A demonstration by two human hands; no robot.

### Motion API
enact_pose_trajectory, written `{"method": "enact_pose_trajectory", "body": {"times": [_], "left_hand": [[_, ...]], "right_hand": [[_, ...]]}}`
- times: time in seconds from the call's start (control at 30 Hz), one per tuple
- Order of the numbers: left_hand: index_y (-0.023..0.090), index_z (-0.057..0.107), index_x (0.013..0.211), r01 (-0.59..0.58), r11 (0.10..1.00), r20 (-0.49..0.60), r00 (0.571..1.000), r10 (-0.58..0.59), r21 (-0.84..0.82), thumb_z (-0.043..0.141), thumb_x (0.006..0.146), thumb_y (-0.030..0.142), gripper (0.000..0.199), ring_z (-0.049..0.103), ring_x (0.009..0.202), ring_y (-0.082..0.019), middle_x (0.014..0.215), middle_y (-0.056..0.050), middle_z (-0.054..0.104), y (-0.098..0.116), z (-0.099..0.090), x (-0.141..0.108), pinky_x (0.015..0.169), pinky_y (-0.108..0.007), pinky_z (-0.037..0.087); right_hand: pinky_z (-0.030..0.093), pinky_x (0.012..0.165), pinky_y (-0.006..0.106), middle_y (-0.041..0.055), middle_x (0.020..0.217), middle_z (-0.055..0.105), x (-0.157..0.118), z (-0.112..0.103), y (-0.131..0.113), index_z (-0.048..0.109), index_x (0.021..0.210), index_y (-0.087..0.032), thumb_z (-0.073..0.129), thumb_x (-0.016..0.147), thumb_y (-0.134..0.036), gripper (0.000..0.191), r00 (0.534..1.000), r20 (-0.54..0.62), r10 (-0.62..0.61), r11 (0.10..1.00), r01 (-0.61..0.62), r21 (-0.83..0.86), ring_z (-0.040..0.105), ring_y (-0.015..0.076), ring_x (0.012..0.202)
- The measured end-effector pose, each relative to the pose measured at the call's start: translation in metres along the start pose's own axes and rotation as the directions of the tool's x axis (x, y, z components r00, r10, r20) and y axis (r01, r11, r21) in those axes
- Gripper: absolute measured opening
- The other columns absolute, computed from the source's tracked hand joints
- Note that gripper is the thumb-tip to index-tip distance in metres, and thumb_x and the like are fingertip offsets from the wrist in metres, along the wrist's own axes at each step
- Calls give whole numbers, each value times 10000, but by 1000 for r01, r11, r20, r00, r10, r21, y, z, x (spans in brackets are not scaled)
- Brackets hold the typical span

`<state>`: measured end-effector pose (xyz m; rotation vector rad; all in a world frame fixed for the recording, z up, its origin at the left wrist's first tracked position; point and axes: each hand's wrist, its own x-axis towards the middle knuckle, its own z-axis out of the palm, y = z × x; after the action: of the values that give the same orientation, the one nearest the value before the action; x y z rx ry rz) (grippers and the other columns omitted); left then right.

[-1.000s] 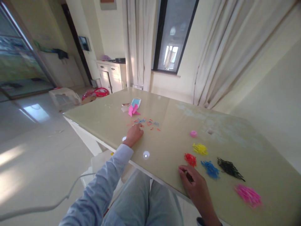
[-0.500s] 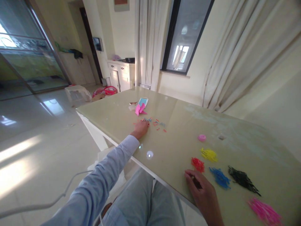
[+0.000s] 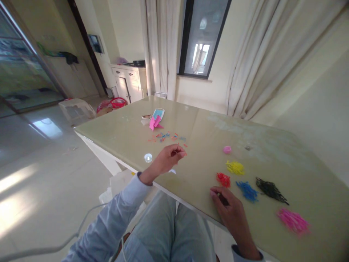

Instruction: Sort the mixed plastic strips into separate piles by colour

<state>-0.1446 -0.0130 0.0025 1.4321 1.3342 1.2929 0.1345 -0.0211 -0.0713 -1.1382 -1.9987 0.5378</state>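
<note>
My left hand (image 3: 169,158) is raised just above the table, thumb and fingers pinched together. A reddish tint shows at its fingertips, too small to name. Beyond it lie scattered small orange and blue pieces (image 3: 162,137). My right hand (image 3: 230,204) rests near the table's front edge with thumb and forefinger closed; whatever is between them is hidden. Closest to it is a pile of thin red strands (image 3: 223,179). Similar piles lie around it: yellow strands (image 3: 235,167), blue strands (image 3: 247,191), black strands (image 3: 271,190) and pink strands (image 3: 293,220).
A pink ring-shaped item (image 3: 227,149) lies behind the yellow pile. Farther back on the table (image 3: 199,127) are folded pink paper (image 3: 155,123) and a blue face mask (image 3: 158,113). A grey cable (image 3: 81,227) runs at the lower left.
My left hand has drawn back from the scattered small pieces, toward me and to the right. My right hand keeps its place by the red strands. The camera view has shifted slightly.
</note>
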Motion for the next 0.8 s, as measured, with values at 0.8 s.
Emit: {"method": "enact_pose_trajectory", "body": {"times": [0.8], "left_hand": [[147, 659, 848, 192, 832, 230, 970, -80, -520, 818, 679, 293, 274, 526, 514, -59, 706, 1, 675, 60, 124, -23, 478, -179, 419]], "right_hand": [[392, 595, 232, -2, 740, 654, -3, 0, -14, 679, 848, -193, 582, 847, -175, 98, 995, 14, 104, 991, -105, 88, 534, 126, 608]]}}
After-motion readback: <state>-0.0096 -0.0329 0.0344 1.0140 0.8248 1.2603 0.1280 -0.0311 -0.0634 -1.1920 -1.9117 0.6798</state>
